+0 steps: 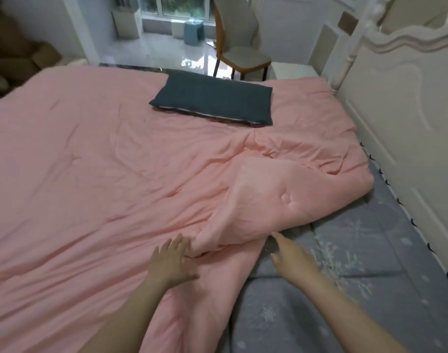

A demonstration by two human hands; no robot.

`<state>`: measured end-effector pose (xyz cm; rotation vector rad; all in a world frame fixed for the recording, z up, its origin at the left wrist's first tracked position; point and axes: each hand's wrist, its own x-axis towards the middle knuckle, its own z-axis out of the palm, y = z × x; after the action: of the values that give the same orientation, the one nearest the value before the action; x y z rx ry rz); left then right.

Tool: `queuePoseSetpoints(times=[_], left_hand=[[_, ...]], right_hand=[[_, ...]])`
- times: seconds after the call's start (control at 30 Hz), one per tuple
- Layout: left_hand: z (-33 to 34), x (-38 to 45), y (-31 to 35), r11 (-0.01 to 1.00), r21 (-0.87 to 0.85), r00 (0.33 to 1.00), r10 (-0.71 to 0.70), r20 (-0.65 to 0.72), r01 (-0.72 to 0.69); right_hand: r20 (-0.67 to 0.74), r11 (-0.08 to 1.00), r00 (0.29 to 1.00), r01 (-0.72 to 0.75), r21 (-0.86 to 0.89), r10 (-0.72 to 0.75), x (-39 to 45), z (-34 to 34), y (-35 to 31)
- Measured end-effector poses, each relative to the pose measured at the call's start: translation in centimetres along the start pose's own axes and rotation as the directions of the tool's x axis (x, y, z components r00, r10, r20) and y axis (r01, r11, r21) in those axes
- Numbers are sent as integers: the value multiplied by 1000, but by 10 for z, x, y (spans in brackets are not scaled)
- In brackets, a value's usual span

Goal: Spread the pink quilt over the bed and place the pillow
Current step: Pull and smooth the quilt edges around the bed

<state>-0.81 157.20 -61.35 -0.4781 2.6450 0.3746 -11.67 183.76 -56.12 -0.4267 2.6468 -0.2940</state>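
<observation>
With both our left hand (172, 261) and right hand (290, 258) open-fingered at the folded-back quilt (258, 197) corner, pillow (212, 99) lying atop, we should pinch that corner and draw it toward the headboard (406, 103).

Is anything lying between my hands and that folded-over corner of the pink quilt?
Nothing visible. The left hand already rests beside the folded corner of the pink quilt, and the right hand reaches it over bare grey mattress.
</observation>
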Motion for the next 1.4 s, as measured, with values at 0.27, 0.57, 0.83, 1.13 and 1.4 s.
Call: queuePoseSetpoints(times=[0.27, 0.57, 0.83, 1.13, 1.4], left_hand=[[112, 61, -36, 999, -6, 994, 34, 104, -33], [165, 93, -40, 1000, 2, 999, -17, 37, 17], [173, 98, -39, 999, 5, 999, -36, 13, 36], [149, 63, -19, 995, 93, 996, -55, 74, 48], [94, -25, 68, 989, -83, 849, 63, -524, -124]], right_hand=[[-190, 857, 943, 148, -494, -273, 102, 39, -48], [-39, 573, 893, 253, -779, -448, 179, 105, -89], [54, 338, 905, 213, -917, -423, 176, 103, -69], [92, 391, 784, 403, -827, -614, 110, 69, -5], [-288, 509, 655, 173, -843, -699, -7, -1, 122]])
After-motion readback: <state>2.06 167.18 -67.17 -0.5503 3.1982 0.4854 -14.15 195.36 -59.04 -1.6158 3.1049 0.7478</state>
